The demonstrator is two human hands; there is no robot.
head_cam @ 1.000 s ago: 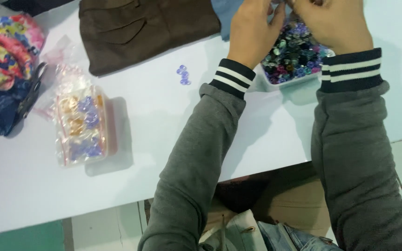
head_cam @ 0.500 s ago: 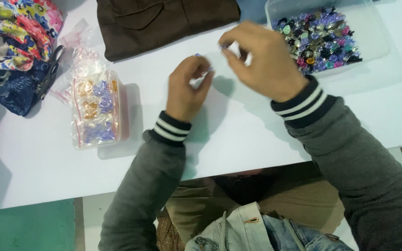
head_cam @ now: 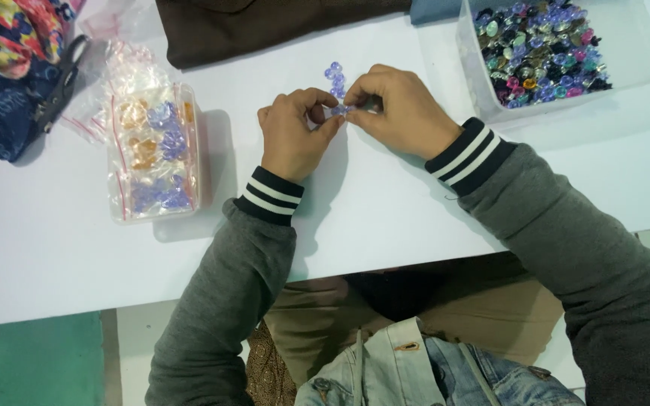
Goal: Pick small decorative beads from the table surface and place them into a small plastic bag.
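Beads (head_cam: 336, 77), small and bluish-purple, lie in a little cluster on the white table (head_cam: 385, 210) just beyond the person's fingertips, and both hands have come together over them. Half a second ago the hands were a little apart and raised, each nipping something tiny; a second ago they were up at the clear tray of mixed beads (head_cam: 558, 56) at the far right. So the picking seems to have moved from the tray down to this loose cluster, and the work now looks like fine fingertip handling of single beads. Going from the left: a floral fabric bundle (head_cam: 9, 68) with dark scissors (head_cam: 58, 79) lying against it, then a clear plastic box of bagged orange and purple beads (head_cam: 156, 154), well apart from the hands. The left hand (head_cam: 291, 139) rests knuckles up on the table, fingers curled, thumb and forefinger pressed together on a bead at the cluster's near edge. The right hand (head_cam: 404, 113) meets it from the other side, touching it, also pinched shut on something I cannot make out. Both forearms angle in from the table's near edge in grey sleeves with striped cuffs. A brown cloth (head_cam: 265, 26) lies beyond.
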